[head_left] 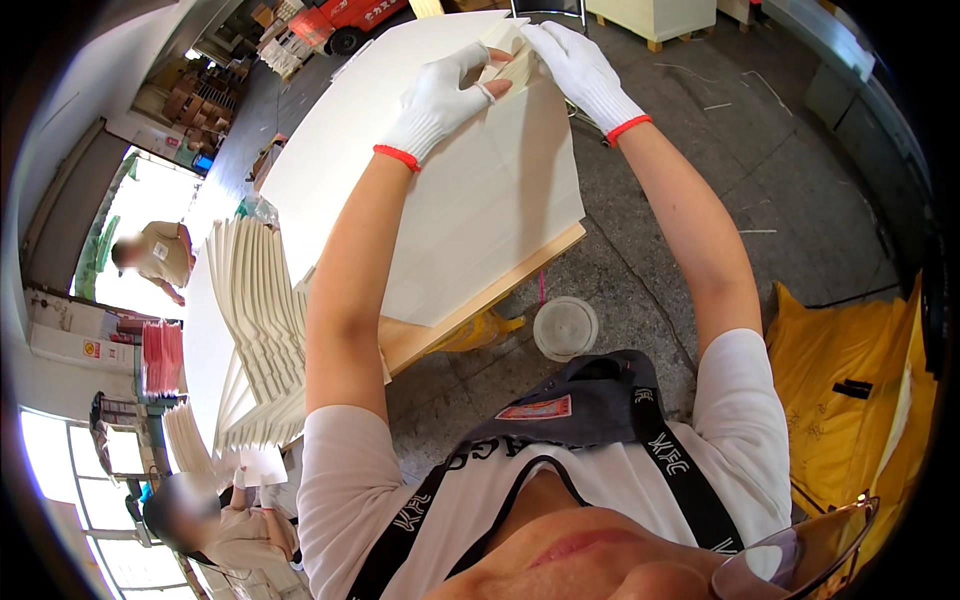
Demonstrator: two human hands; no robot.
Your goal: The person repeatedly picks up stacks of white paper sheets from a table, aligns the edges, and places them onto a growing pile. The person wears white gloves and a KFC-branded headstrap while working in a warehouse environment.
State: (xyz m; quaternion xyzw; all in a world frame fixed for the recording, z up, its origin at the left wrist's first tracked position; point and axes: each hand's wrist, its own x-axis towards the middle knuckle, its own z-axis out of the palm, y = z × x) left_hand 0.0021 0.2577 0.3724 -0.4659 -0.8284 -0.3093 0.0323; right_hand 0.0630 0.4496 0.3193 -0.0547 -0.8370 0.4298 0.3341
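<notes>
A wide stack of large white paper sheets (470, 210) lies in front of me on a wooden board (480, 297). At its far end, a fanned sheaf of sheets (516, 72) shows between my hands. My left hand (450, 95), in a white knit glove with bare thumb and fingertip, is closed on the near left side of this sheaf. My right hand (582, 72), gloved too, curves round its right edge with the fingers close together; its thumb is hidden. Both gloves have red cuffs.
More sheets stand in wavy piles (255, 320) at left, near a seated person (240, 520) holding paper. Another person (160, 255) stands beyond. A white bucket (566, 328) is on the floor below the board. Yellow cloth (840, 390) hangs at right; a red vehicle (345, 22) stands far back.
</notes>
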